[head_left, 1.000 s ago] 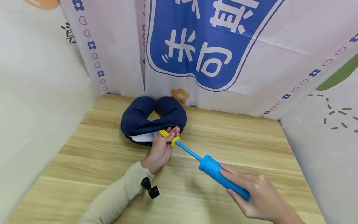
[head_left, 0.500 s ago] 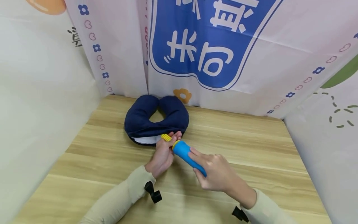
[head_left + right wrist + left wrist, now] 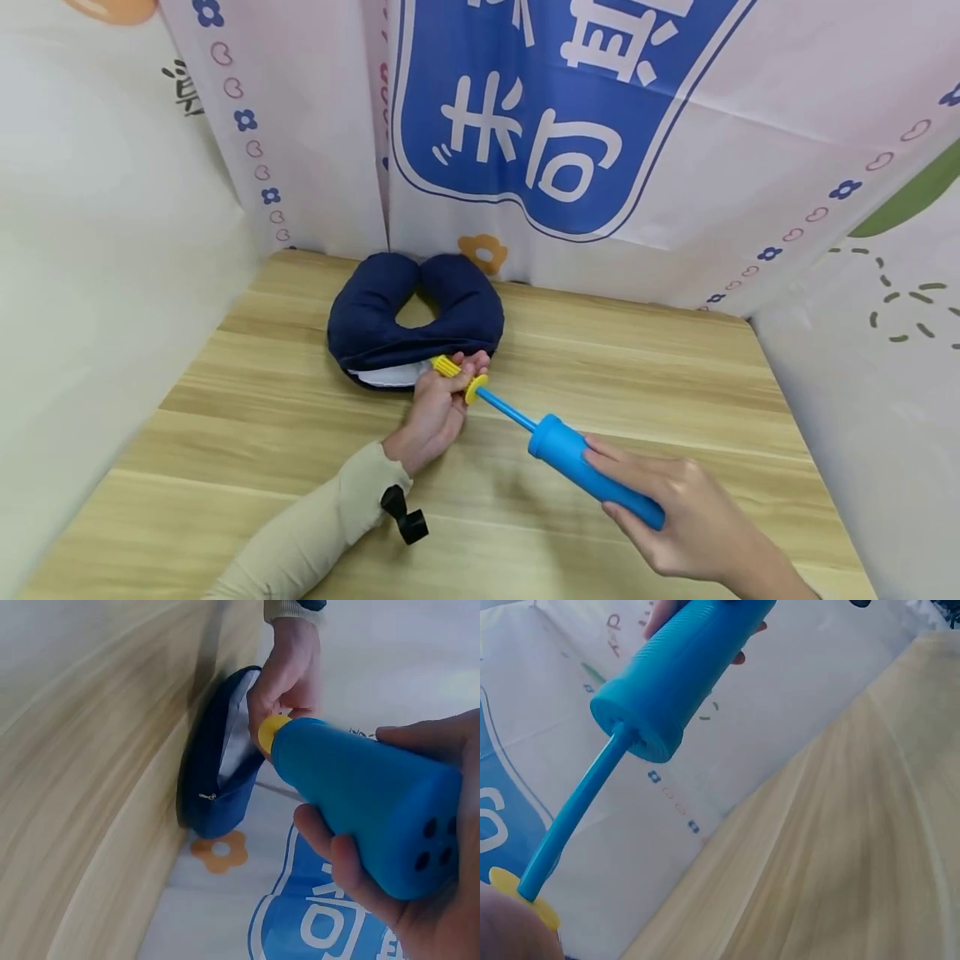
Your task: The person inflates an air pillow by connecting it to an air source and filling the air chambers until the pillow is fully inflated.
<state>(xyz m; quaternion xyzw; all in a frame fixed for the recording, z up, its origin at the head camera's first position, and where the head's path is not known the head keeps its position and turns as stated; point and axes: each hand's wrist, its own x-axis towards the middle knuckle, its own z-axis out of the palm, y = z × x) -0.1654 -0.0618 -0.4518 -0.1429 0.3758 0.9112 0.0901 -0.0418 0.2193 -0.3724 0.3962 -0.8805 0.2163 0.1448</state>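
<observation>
A navy U-shaped neck pillow [image 3: 367, 321] lies near the back of the table, its front zip undone over a white inner [image 3: 386, 375]. My left hand [image 3: 431, 412] grips the yellow ribbed end [image 3: 444, 365] of a hand air pump at the pillow's opening; the very tip is hidden there. From the yellow flange [image 3: 476, 388] a thin blue rod [image 3: 506, 408] runs to the pump's blue barrel [image 3: 566, 457]. Around that barrel, fingers on one side and thumb on the other, my right hand [image 3: 690, 517] holds on. Holes show in the barrel's end [image 3: 431, 847] in the right wrist view.
Behind the wood-grain table [image 3: 637, 375] hangs a printed cloth backdrop [image 3: 315, 108] with a blue sign. White side walls stand at left and right. A black strap [image 3: 405, 517] hangs from the left sleeve [image 3: 315, 517].
Half a second ago the barrel was pushed up to the yellow flange; my right hand has since drawn it back, baring the rod, much as one second ago. The left hand keeps its grip.
</observation>
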